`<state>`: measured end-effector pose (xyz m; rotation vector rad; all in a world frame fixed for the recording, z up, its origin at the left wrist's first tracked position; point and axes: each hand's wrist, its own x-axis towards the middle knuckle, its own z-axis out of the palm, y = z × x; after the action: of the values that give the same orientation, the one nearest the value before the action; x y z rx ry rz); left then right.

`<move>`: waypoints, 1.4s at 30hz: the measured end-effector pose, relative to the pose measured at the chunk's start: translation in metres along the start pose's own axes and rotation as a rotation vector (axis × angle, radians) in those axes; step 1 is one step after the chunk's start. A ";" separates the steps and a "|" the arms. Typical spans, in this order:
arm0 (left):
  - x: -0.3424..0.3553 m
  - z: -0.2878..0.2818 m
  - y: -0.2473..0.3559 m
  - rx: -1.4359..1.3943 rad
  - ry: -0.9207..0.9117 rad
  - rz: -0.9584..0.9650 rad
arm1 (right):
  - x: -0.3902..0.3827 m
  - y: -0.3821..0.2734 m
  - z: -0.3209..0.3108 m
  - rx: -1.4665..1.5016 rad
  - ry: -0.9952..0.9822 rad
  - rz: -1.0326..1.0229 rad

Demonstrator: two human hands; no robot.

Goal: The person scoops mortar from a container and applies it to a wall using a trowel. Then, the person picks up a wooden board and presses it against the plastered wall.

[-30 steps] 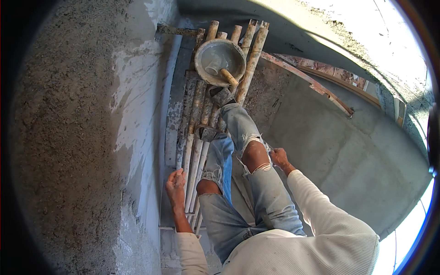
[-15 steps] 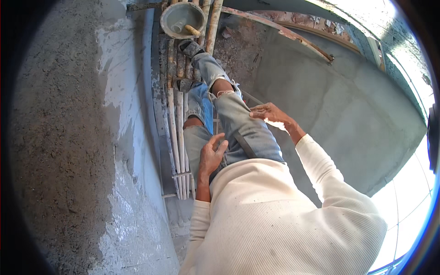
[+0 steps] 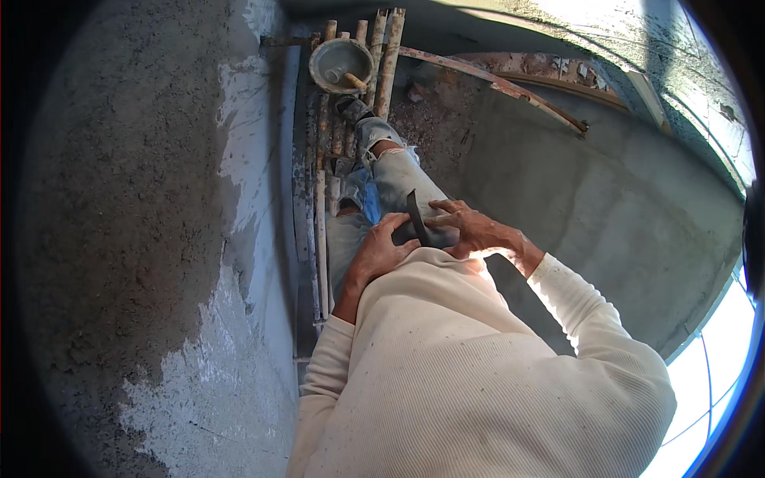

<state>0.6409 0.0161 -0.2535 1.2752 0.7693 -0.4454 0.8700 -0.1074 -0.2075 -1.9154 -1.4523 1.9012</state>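
Note:
Both my hands are at the waist of my faded, torn blue jeans [image 3: 402, 175], by the hem of my cream ribbed shirt [image 3: 478, 358]. A dark belt strap [image 3: 417, 215] stands up between them, its loose end pointing toward my knees. My left hand [image 3: 381, 252] rests left of the strap, fingers and thumb apart against the waist. On the other side my right hand [image 3: 476, 231] has its fingers spread, the tips close to the strap and the thumb near the hem. Whether either hand pinches any cloth is hard to make out.
Beneath my feet, long plaster-stained poles [image 3: 323, 239] form a narrow platform. A bucket [image 3: 341, 65] with a wooden-looking handle in it stands beyond my feet. A rough, partly plastered wall [image 3: 247, 183] rises at left; a grey surface [image 3: 606, 215] and a stained bar [image 3: 510, 88] are at right.
Both hands have come in to my waist, the right from beside my thigh and the left from nearer the hip. The strap, which lay along my thigh, now stands up between them.

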 end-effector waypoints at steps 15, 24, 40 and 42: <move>0.009 -0.023 0.011 0.047 0.020 0.099 | 0.008 -0.051 -0.017 -0.263 0.252 0.009; -0.020 -0.035 0.051 0.156 0.207 0.188 | -0.028 -0.043 -0.041 0.126 0.368 0.047; -0.042 -0.036 0.095 0.258 0.346 0.292 | 0.005 -0.050 -0.058 -0.458 0.360 -0.371; -0.049 -0.034 0.104 0.206 0.380 0.332 | 0.016 -0.055 -0.052 -0.505 0.367 -0.384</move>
<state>0.6701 0.0704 -0.1504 1.6752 0.8207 -0.0096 0.8782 -0.0387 -0.1727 -1.8356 -2.1065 1.0227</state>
